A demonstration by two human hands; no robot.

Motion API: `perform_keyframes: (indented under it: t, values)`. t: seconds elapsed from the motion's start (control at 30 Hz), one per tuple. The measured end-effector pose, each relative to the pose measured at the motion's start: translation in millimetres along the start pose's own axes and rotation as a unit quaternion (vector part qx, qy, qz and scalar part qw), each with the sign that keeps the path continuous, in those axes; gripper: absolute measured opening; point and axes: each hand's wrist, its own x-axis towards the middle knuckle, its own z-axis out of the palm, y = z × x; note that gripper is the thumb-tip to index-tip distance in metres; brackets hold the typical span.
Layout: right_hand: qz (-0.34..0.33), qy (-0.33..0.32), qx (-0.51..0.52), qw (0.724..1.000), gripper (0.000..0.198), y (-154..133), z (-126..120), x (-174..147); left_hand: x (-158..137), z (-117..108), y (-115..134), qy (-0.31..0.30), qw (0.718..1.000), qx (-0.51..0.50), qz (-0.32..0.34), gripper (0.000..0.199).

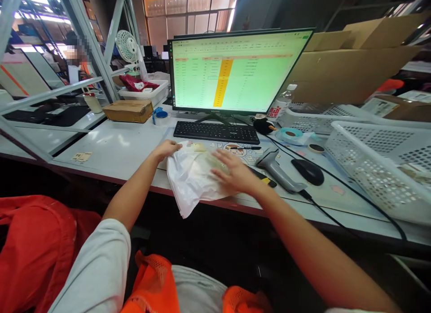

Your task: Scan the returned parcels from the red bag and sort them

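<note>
One white plastic bag [190, 180] is seen at the frame's centre, its upper left corner pinched by the left hand [167, 149] and its right side covered by the spread right hand [237, 173] (the fingers are blurred, but no grip is seen). Because its lower corner is left hanging past the near edge of the desk [114, 144], the bag could be dragged off if that pinch is loosened.

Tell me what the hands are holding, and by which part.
A rumpled white plastic bag: the left hand holds its far left corner; the right hand lies spread over its right side, grip unclear.
</note>
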Motion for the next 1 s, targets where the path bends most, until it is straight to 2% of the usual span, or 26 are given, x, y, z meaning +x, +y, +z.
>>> perform_keyframes:
  t: [0.07,0.17,0.23,0.3,0.37,0.43,0.47,0.53,0.63,0.67,0.73,0.8,0.83,1.0]
  values:
    - [-0.039,-0.009,0.041,0.998,0.067,-23.8,28.5,-4.8,4.4,0.1,0.9,0.08,0.996,0.026,0.013,0.028]
    - [0.012,0.046,0.047,0.998,0.049,-51.9,63.7,-23.6,13.9,-3.5,-0.2,0.174,0.982,0.07,-0.006,0.029]
    - [0.046,0.086,0.032,0.995,0.038,-69.9,75.9,-37.7,18.4,-2.0,4.5,0.192,0.976,0.095,-0.028,0.026]
    - [0.063,0.1,0.016,0.993,0.034,-88.6,78.6,-50.8,14.8,4.3,18.9,0.192,0.974,0.113,-0.04,0.023]
    - [0.073,0.096,0.017,0.993,0.033,-104.1,72.6,-63.0,-2.7,14.4,40.9,0.212,0.964,0.162,0.003,0.036]
    - [0.065,0.087,0.061,0.992,0.035,-109.8,58.7,-72.4,-34.5,28.6,61.0,0.255,0.928,0.243,0.123,0.042]
    - [0.058,0.091,0.099,0.989,0.035,-107.0,49.4,-74.6,-53.7,37.5,66.9,0.271,0.899,0.279,0.201,0.04]
    - [0.066,0.132,0.168,0.975,0.034,-88.7,29.3,-70.3,-91.2,58.7,66.1,0.234,0.863,0.324,0.309,0.035]
    - [0.159,0.247,0.153,0.944,0.038,-38.5,8.5,-41.2,-127.7,92.1,37.9,0.14,0.84,0.375,0.366,0.049]
    - [0.188,0.255,0.125,0.94,0.043,-20.4,6.4,-28.4,-133.0,100.9,25.3,0.117,0.836,0.388,0.369,0.057]
    - [0.214,0.157,0.117,0.957,0.046,11.2,8.2,-5.1,-135.9,112.1,2.6,0.084,0.83,0.408,0.372,0.071]
    - [0.205,0.043,0.139,0.968,0.03,34.0,13.1,9.3,-133.9,114.4,-12.6,0.061,0.823,0.419,0.378,0.074]
    - [0.198,0.014,0.149,0.969,0.024,42.4,14.9,13.0,-132.7,113.1,-17.1,0.055,0.822,0.422,0.379,0.073]
    - [0.229,0.046,0.145,0.961,0.031,70.5,11.2,19.1,-130.1,102.4,-21.8,0.037,0.827,0.424,0.367,0.076]
